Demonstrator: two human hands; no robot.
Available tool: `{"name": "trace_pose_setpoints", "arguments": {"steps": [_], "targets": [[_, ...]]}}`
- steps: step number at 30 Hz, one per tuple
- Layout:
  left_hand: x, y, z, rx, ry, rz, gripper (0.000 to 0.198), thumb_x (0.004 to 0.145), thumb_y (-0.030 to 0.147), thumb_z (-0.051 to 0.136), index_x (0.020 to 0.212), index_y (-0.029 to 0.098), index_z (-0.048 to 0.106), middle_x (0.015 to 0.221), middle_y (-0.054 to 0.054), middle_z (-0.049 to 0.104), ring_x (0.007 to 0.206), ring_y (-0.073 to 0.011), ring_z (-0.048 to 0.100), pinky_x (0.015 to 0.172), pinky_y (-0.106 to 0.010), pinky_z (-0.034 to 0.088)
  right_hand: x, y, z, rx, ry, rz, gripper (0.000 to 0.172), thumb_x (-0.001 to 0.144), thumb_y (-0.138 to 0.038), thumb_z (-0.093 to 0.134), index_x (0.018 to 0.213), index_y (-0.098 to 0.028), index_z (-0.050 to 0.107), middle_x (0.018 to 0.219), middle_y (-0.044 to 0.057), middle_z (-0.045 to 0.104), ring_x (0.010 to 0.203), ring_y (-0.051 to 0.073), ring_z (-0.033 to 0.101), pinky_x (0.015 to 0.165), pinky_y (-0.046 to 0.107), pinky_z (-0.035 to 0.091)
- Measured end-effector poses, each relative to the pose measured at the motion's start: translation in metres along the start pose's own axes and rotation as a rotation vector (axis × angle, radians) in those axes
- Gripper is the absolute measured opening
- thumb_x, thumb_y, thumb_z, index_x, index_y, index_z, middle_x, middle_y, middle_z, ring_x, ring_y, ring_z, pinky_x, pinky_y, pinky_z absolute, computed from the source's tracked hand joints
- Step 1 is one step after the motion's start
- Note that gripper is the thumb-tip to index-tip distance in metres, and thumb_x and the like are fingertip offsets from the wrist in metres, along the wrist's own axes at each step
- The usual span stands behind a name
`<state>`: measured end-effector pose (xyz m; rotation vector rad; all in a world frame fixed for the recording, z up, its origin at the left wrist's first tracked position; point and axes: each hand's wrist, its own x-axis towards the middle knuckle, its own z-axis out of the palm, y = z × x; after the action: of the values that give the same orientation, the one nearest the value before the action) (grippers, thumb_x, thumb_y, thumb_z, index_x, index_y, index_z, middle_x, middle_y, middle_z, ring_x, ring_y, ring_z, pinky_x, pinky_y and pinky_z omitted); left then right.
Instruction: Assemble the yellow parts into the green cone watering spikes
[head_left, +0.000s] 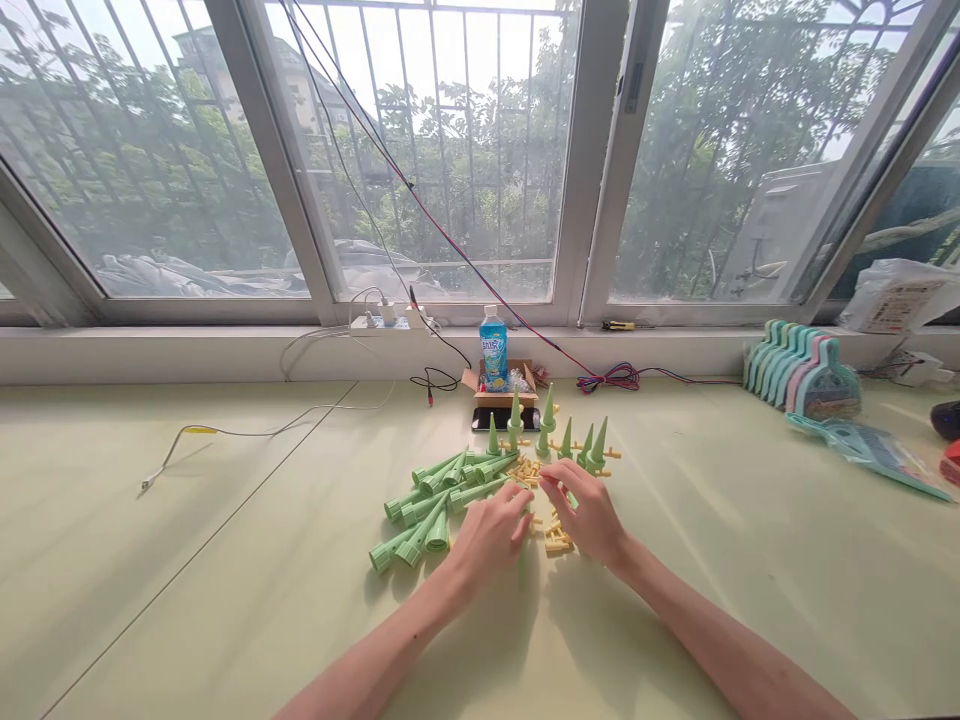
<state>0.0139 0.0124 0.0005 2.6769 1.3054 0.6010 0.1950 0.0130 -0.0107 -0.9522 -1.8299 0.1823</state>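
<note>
My left hand [491,530] is curled closed around a green plastic cone [523,565], most of it hidden behind the fingers. Just to its right, my right hand [589,512] has thumb and fingertips pinched together over a heap of small yellow pegs [527,470]; whatever sits in that pinch is too small to make out. More yellow pegs [556,540] lie between the hands. Several green cones [420,508] are piled on their sides left of my left hand. Behind the hands, other green cones [598,447] stand upright, some with yellow pegs sticking out sideways.
Beyond the cones, a black phone [495,420] lies before a small cardboard box [517,399] and a blue bottle [493,350]. A white cable [247,432] crosses the table [225,600] at left. Pastel paddle-shaped items [814,375] stand at right near the window ledge.
</note>
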Motion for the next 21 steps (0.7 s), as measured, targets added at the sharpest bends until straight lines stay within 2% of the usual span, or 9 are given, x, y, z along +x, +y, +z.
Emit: {"name": "trace_pose_setpoints", "arguments": {"steps": [5,10,15,21], "targets": [[0.0006,0.0013,-0.0031,0.019,-0.032,-0.003,0.021,0.093,0.012,0.042,0.098,0.020,0.061,0.097,-0.004,0.063,0.063,-0.0139,0.061,0.056,-0.023,0.039,0.0004,-0.0002,-0.0006,-0.003,0.003,-0.010,0.016,0.100,-0.021,0.044,0.095,-0.021,0.060,0.087,0.004,0.064,0.072,0.015,0.060,0.058,0.025,0.049],[-0.0005,-0.0013,-0.0014,-0.032,0.001,0.027,0.023,0.092,0.009,0.040,0.094,0.019,0.061,0.093,-0.003,0.061,0.057,-0.0120,0.056,0.052,-0.023,0.036,0.0004,0.0010,0.0001,0.001,0.003,-0.002,0.017,0.100,-0.022,0.044,0.095,-0.021,0.060,0.087,0.005,0.064,0.073,0.015,0.061,0.057,0.025,0.049],[0.0001,-0.0049,0.0025,-0.176,0.132,0.030,0.028,0.092,0.008,0.042,0.108,0.023,0.059,0.104,-0.003,0.059,0.056,-0.0091,0.054,0.053,-0.022,0.041,0.0013,-0.0009,-0.0009,0.013,0.016,0.002,0.018,0.101,-0.024,0.044,0.096,-0.021,0.061,0.089,0.005,0.064,0.074,0.016,0.062,0.058,0.025,0.050],[0.0030,-0.0041,0.0013,-0.296,0.304,-0.023,0.023,0.096,0.011,0.040,0.108,0.022,0.057,0.103,-0.003,0.056,0.069,-0.0118,0.059,0.063,-0.023,0.048,0.0029,-0.0038,-0.0028,0.018,0.027,0.019,0.019,0.101,-0.025,0.043,0.096,-0.021,0.062,0.086,0.005,0.063,0.072,0.015,0.060,0.057,0.025,0.049]]}}
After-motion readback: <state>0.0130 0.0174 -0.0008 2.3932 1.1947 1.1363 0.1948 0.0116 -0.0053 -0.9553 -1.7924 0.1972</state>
